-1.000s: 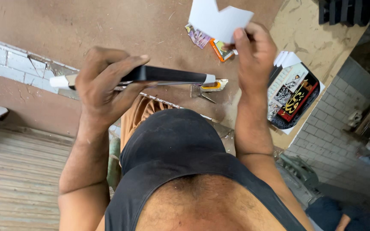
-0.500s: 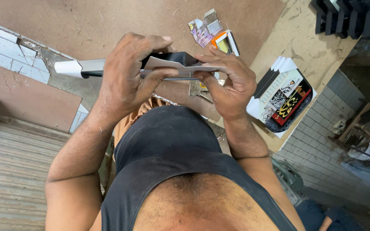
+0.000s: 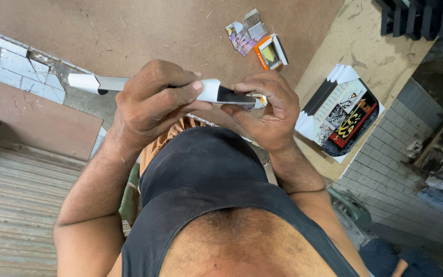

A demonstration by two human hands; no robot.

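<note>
Both hands clamp one long black frame held level above the near edge of the brown surface: the left hand wraps its middle, the right hand pinches a white corner piece onto it. Behind them, toward the far edge, lie small printed cards and an orange box. A stack of framed prints sits at the right edge. Knuckles hide the frame's middle; something yellow under the right fingers is unclear.

An orange box lies mid-board beside small, perhaps printed, cards; black-red prints overhang the board's right edge.
</note>
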